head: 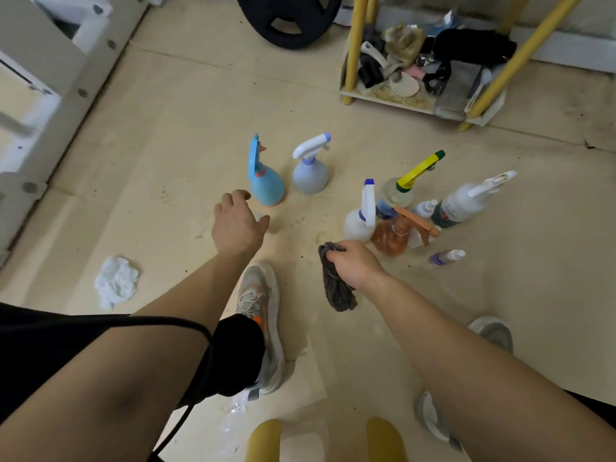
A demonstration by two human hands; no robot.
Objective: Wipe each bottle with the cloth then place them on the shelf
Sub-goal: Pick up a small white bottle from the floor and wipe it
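The left hand, loosely open and holding nothing, hovers just beside the blue bottle at frame centre. The right hand grips the cloth. A careless reach could tip that tall bottle, and the crowded bottles at centre right could knock each other over. The shelf, upper right, is cut off, its bottom tier cluttered. A pale blur by the left thumb is unreadable.
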